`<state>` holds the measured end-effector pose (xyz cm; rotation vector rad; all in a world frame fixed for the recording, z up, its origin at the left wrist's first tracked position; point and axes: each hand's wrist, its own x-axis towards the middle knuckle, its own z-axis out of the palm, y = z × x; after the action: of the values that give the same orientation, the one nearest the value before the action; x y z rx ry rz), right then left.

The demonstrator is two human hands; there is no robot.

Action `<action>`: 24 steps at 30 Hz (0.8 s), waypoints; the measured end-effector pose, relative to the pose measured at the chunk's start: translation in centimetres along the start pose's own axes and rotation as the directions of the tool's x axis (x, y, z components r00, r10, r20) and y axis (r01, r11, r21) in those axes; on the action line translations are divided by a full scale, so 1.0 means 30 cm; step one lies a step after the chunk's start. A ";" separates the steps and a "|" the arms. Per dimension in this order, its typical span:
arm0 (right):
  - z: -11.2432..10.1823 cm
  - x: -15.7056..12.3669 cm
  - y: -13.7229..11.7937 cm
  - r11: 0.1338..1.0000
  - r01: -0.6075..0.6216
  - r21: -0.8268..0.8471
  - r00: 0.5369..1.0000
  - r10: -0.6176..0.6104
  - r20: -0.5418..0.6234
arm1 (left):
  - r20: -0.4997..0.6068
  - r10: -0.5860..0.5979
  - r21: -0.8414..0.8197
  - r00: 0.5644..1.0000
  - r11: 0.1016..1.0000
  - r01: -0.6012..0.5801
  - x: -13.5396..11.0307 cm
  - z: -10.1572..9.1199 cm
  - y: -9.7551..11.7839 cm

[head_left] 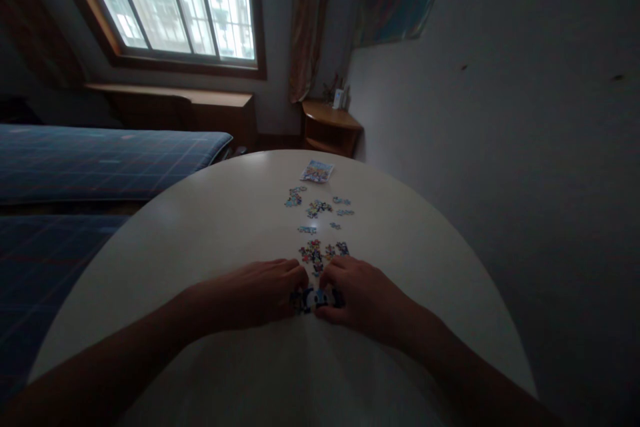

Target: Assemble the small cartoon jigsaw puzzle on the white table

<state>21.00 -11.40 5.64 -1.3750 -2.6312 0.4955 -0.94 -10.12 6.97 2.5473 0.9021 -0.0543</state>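
A joined strip of jigsaw puzzle (316, 299), dark with white and blue parts, lies flat on the table between my hands. My left hand (273, 288) has its fingers curled down over the strip's left end. From the other side, my right hand (361, 293) grips the right end, thumb at the near edge and bent fingers at the far one. The fingers hide both ends of the strip. Just beyond them lies a colourful cluster of jigsaw pieces (314, 251), with a dark piece (342, 248) near the right hand's knuckles.
Farther out on the round white table (210, 227) are several small groups of pieces (319, 207) and a picture sheet (317, 171). A bed with a blue plaid cover (100, 160) stands to the left. A wooden corner cabinet (333, 115) stands behind, and a wall (500, 147) runs along the right.
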 end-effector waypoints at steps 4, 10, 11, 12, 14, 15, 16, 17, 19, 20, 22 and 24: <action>0.003 0.000 0.003 1.000 0.007 -0.002 1.000 -0.007 -0.008 | 0.020 -0.035 -0.010 0.999 0.999 0.035 0.004 -0.019 0.020; -0.003 -0.003 -0.002 1.000 0.005 -0.008 1.000 -0.005 -0.010 | -0.039 -0.003 0.067 0.999 0.998 0.005 0.009 -0.005 0.014; -0.006 -0.004 -0.005 1.000 0.005 -0.008 1.000 -0.005 -0.016 | -0.045 0.006 0.076 0.999 0.997 -0.003 0.008 -0.003 0.012; -0.008 -0.004 -0.008 1.000 0.009 -0.008 1.000 -0.009 -0.022 | -0.049 0.012 0.082 0.999 0.997 -0.008 0.006 -0.001 0.010; -0.010 -0.002 -0.017 1.000 0.021 -0.002 0.999 -0.021 -0.039 | -0.052 0.023 0.085 0.998 0.996 -0.019 0.001 0.001 0.005; -0.010 -0.001 -0.023 1.000 0.029 0.006 0.999 -0.028 -0.045 | -0.055 0.030 0.087 0.998 0.996 -0.025 -0.001 0.002 0.003; -0.007 0.000 -0.029 0.999 0.036 0.016 0.998 -0.035 -0.050 | -0.057 0.034 0.093 0.998 0.995 -0.029 -0.003 0.004 0.001; -0.002 0.001 -0.034 0.999 0.043 0.027 0.998 -0.042 -0.055 | -0.055 0.034 0.104 0.998 0.994 -0.028 -0.003 0.006 -0.001; 0.011 0.004 -0.044 0.997 0.061 0.049 0.996 -0.058 -0.062 | -0.048 0.026 0.136 0.998 0.991 -0.019 0.000 0.013 -0.006; 0.019 0.006 -0.048 0.996 0.072 0.058 0.996 -0.069 -0.059 | -0.048 0.023 0.154 0.999 0.988 -0.015 0.003 0.018 -0.008; 0.031 0.009 -0.054 0.995 0.079 0.065 0.996 -0.076 -0.043 | -0.058 0.030 0.187 0.998 0.982 -0.018 0.012 0.030 -0.014; 0.036 0.012 -0.058 0.996 0.069 0.060 0.998 -0.068 -0.018 | -0.069 0.042 0.218 0.997 0.976 -0.026 0.020 0.041 -0.019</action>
<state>19.17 -12.29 5.21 -1.2614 -2.6179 0.5478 -0.68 -9.87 5.54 2.7823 0.9250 -0.0523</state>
